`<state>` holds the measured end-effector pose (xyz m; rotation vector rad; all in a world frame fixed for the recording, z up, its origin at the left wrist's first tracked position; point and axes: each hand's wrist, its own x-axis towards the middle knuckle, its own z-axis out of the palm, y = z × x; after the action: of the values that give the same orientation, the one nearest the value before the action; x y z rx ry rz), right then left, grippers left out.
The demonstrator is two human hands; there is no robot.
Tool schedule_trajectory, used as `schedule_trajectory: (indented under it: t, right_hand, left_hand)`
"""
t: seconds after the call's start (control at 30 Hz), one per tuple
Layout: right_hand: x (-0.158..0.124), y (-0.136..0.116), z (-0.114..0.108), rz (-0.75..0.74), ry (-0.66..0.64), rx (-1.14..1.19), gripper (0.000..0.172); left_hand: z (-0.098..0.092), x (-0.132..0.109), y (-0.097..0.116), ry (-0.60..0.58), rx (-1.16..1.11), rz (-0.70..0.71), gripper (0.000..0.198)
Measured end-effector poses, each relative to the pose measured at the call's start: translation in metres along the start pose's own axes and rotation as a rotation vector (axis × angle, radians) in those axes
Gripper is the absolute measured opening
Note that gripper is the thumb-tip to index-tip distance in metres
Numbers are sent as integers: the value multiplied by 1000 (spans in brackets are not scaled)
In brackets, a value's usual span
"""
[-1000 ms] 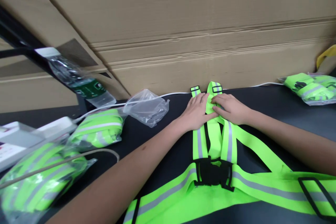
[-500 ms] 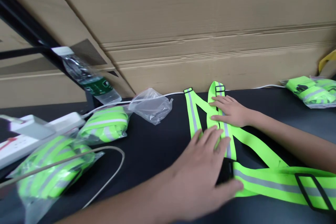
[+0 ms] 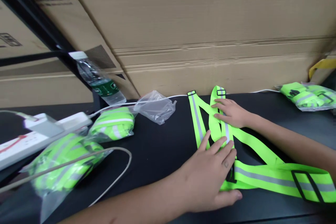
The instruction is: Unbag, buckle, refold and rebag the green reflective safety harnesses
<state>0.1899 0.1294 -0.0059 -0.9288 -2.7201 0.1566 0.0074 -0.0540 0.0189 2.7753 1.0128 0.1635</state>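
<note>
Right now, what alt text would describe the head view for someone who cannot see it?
The left hand and right hand press a neon-green reflective vest on a black table, near bagged vests and a water bottle.

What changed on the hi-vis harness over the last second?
The left hand slid from the top of the reflective harness down toward the person and now lies flat, fingers spread, over the black buckle. The strap end has splayed out to the left. The right hand stayed flat on the upper straps. Bagged vests and water bottle unmoved.
</note>
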Motion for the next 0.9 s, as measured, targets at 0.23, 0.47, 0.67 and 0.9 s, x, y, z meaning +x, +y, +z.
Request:
schedule_trajectory:
  t: [0.23,0.47,0.67,0.9]
  right_hand:
    - [-50,-44,-83,-78,279,87,35]
    - [-123,-143,-109,-90,356,-14,12]
    - [-79,-123,-39,-205,2,-66,37]
    - [-55,-94,-24,-536,-20,106,37]
  left_hand:
    - [-11,-6,-7,40,-1,17,82]
    - [-24,-38,-2,150,66,-124,41]
    - [-9,-37,-10,206,58,-189,30]
    - [-12,-39,-23,174,-162,-285,30]
